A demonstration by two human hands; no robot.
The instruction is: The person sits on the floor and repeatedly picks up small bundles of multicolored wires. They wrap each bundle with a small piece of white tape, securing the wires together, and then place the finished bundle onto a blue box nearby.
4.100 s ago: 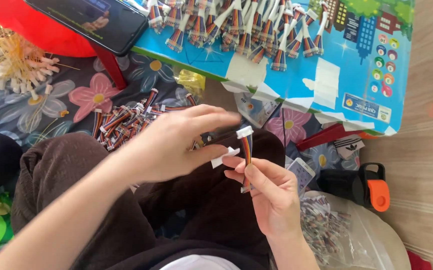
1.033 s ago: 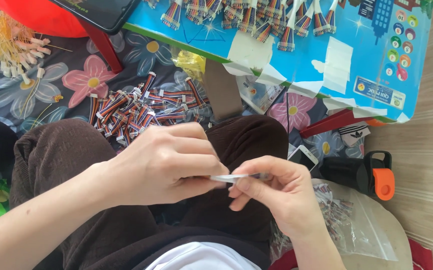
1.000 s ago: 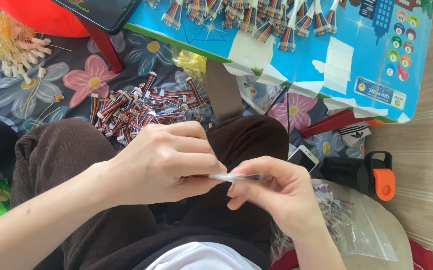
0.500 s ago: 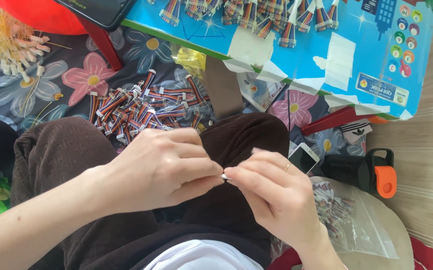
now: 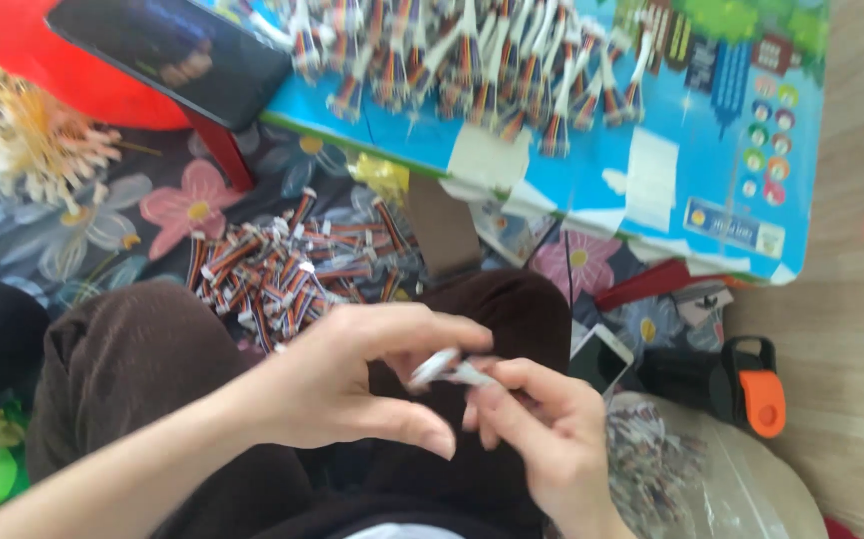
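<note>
Pinching small white connector piece (image 5: 442, 365): left hand (image 5: 352, 384) and right hand (image 5: 542, 439), fingers curled, meeting over lap.

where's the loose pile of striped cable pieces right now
In the head view the pile of cable pieces lies on the flowered cloth at left of centre, just above the person's left hand and below the blue board.

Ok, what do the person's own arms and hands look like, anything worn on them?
Both hands are bare: no gloves, rings or watch visible on the left hand or the right hand. The left forearm is bare, with no sleeve in view. The picture is blurred, so fine marks cannot be told.
</note>
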